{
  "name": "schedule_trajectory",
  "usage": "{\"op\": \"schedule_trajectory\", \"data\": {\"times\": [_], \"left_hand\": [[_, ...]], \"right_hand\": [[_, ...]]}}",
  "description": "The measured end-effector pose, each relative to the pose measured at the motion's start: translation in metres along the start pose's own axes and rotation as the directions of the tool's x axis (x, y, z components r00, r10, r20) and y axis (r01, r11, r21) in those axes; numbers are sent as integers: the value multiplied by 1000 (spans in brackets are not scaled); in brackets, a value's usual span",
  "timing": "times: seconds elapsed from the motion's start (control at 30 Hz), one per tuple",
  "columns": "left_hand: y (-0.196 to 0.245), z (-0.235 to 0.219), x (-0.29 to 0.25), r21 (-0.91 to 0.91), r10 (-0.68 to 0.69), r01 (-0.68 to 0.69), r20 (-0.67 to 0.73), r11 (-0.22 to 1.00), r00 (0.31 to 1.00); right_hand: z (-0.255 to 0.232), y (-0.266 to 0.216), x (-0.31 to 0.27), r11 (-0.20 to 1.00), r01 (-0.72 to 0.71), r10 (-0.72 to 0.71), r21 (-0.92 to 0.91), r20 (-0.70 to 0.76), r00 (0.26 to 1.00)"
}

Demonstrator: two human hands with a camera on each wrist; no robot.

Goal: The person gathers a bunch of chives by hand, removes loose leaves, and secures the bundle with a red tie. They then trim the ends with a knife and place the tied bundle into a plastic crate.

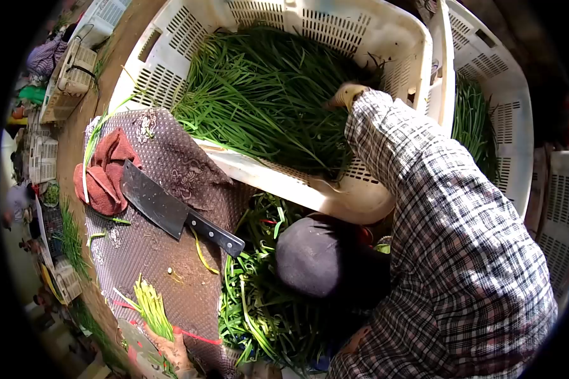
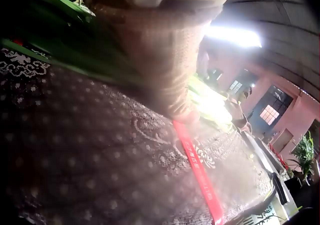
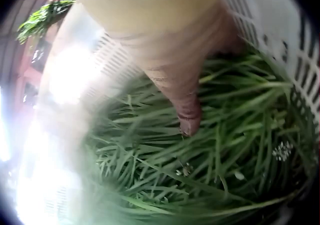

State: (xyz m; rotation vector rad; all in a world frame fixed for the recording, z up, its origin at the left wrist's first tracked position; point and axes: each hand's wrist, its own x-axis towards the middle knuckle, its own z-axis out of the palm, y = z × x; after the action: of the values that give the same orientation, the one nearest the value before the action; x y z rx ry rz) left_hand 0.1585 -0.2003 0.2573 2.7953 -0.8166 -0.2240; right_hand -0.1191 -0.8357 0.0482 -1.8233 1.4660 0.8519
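At the near left of the head view, my left hand [image 1: 174, 354] grips a bunch of garlic chives [image 1: 150, 306], pale stalk ends pointing away. A printed red ribbon [image 2: 197, 170] runs out from under that hand across the patterned mat [image 1: 152, 252]. My right hand [image 1: 346, 95] reaches down into a white crate [image 1: 259, 165] heaped with long green chives [image 1: 265, 95]. In the right wrist view its thumb [image 3: 189, 117] points down onto the leaves; the other fingers are mostly hidden, so I cannot tell whether they hold any.
A cleaver [image 1: 161, 202] lies on the mat beside a crumpled red-brown cloth [image 1: 110, 177]. Loose chive trimmings [image 1: 253, 316] are piled below the mat's right edge, around a dark rounded shape [image 1: 310, 256]. Another white crate [image 1: 506, 114] with chives stands at the right.
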Motion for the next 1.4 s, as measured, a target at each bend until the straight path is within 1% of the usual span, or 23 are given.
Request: {"op": "schedule_trajectory", "data": {"times": [0.03, 0.1, 0.13, 0.2, 0.27, 0.37, 0.4, 0.43, 0.47, 0.5, 0.6, 0.63, 0.7, 0.77, 0.83, 0.97, 1.07, 1.13, 1.17, 1.23, 1.27, 1.33, 1.4], "left_hand": [[1, -1, 0, 8, -5, 5, 5, 1000, 1000], [5, 1, 3, 23, -17, 17, 2, 1000, 1000], [5, 0, 2, 27, -24, 24, 3, 999, 1000], [5, -1, 4, 39, -27, 27, 10, 999, 1000], [7, -1, 6, 44, -26, 25, 15, 999, 1000], [9, 0, 9, 60, -27, 26, 13, 998, 1000], [8, -2, 8, 69, -29, 28, 15, 997, 999], [8, -3, 9, 74, -32, 31, 18, 997, 999], [8, -3, 9, 78, -32, 30, 27, 997, 999], [7, -4, 9, 83, -34, 31, 30, 996, 999], [5, -3, 10, 88, -31, 28, 35, 996, 999], [5, -4, 10, 92, -35, 31, 35, 995, 999], [5, -5, 8, 98, -36, 32, 42, 995, 998], [5, -4, 9, 104, -38, 33, 43, 994, 998], [5, -5, 10, 107, -38, 33, 45, 994, 998], [8, -1, 16, 118, -39, 34, 47, 992, 998], [8, -3, 17, 131, -34, 27, 52, 991, 998], [7, -2, 17, 128, -26, 20, 48, 992, 999], [6, -2, 17, 126, -27, 20, 48, 992, 998], [4, -3, 16, 129, -24, 17, 53, 991, 998], [4, -4, 15, 133, -27, 19, 58, 991, 998], [5, -6, 16, 142, -25, 15, 68, 990, 997], [4, -7, 15, 152, -17, 5, 79, 988, 997]], "right_hand": [[4, 0, -24, 985, 8, -13, 171, 29, 999], [36, 0, 7, 982, -106, 131, 154, -166, 977], [39, -4, 4, 954, -175, 215, 243, -149, 965], [53, -4, 21, 941, -288, 316, 176, -157, 936], [44, -15, -18, 952, -302, 307, 51, -138, 942], [45, -15, -17, 944, -328, 318, -19, -193, 928], [46, -16, -24, 948, -299, 245, -107, -355, 902], [38, -8, -12, 946, -304, 250, -113, -347, 904], [20, 6, 10, 977, -181, 158, -116, -178, 971], [11, 14, 23, 994, -55, 55, -96, -8, 998], [-22, 13, -3, 988, -123, 117, -91, -70, 991], [-20, 17, -1, 987, -126, 120, -97, -67, 991], [-12, 22, 5, 991, -123, 109, -46, -229, 967], [-5, 30, 23, 991, -130, 122, -27, -213, 969], [10, 36, 40, 987, -152, 160, 50, -385, 909], [41, 36, 79, 962, -248, 275, 117, -426, 862], [31, 32, 57, 975, -165, 215, 147, -475, 853], [15, 31, 48, 968, -83, 161, 237, -333, 929], [6, 27, 40, 968, -82, 161, 237, -337, 928], [-2, 18, 27, 984, -118, 139, 134, -157, 978], [-6, 18, 29, 985, -116, 135, 130, -150, 979], [-22, 26, 41, 993, 70, -80, 94, 113, 990], [-18, 27, 51, 998, 29, -34, 52, 99, 995]]}}
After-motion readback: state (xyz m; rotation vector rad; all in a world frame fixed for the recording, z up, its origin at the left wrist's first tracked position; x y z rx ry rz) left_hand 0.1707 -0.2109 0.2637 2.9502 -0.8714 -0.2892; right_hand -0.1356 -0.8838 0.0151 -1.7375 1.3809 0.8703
